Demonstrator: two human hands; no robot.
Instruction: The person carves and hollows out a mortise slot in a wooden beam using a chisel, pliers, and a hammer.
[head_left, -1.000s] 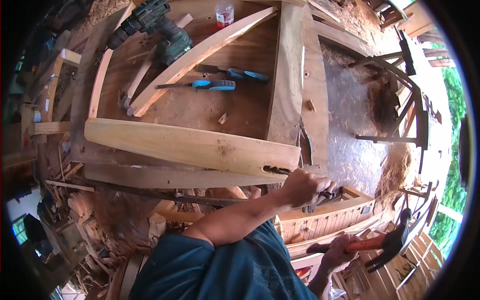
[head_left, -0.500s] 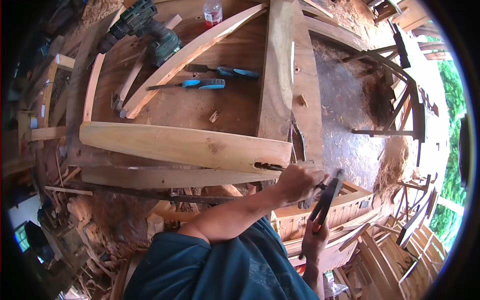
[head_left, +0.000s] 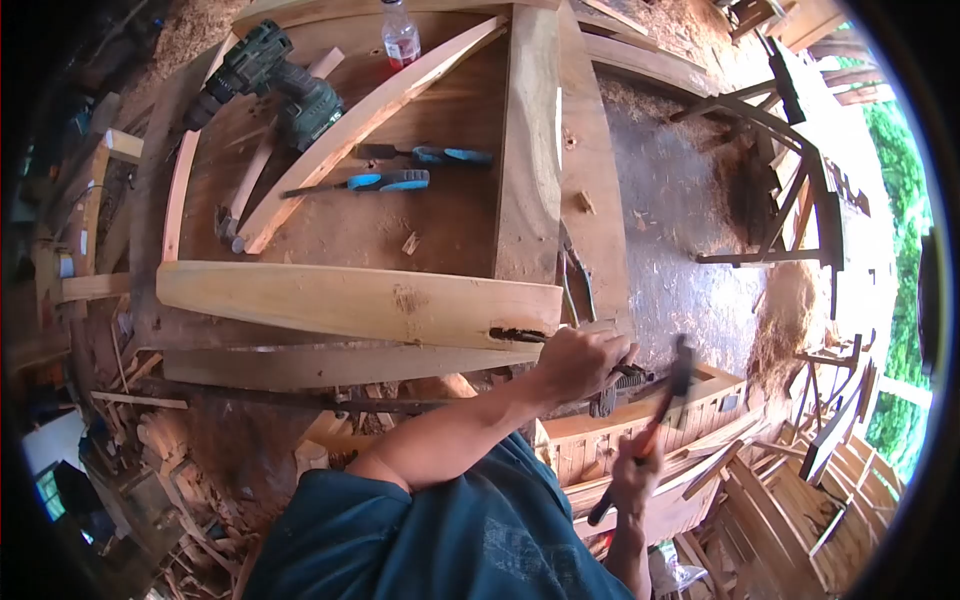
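Observation:
My left hand (head_left: 580,365) is closed around a chisel (head_left: 632,377), most of which the fingers hide. The hand rests at the right end of a pale, curved wooden board (head_left: 350,300), beside a dark, rough slot (head_left: 515,334) cut in it. The chisel's tip cannot be made out. In my right hand (head_left: 637,472) is a hammer (head_left: 662,415) with an orange and black handle. Its head, slightly blurred, is raised just right of the chisel's butt end, apart from it.
A green cordless drill (head_left: 290,95), a bottle (head_left: 400,35) and two blue-handled tools (head_left: 385,181) lie on the plywood bench. A claw hammer (head_left: 230,228) lies by a curved strip (head_left: 370,120). An upright beam (head_left: 530,150) meets the board. Wood pieces and shavings surround the bench.
The hammer has swung to a more upright tilt, and my right hand has dropped slightly lower. My left hand stays closed at the slotted end. The whole view has shifted a little.

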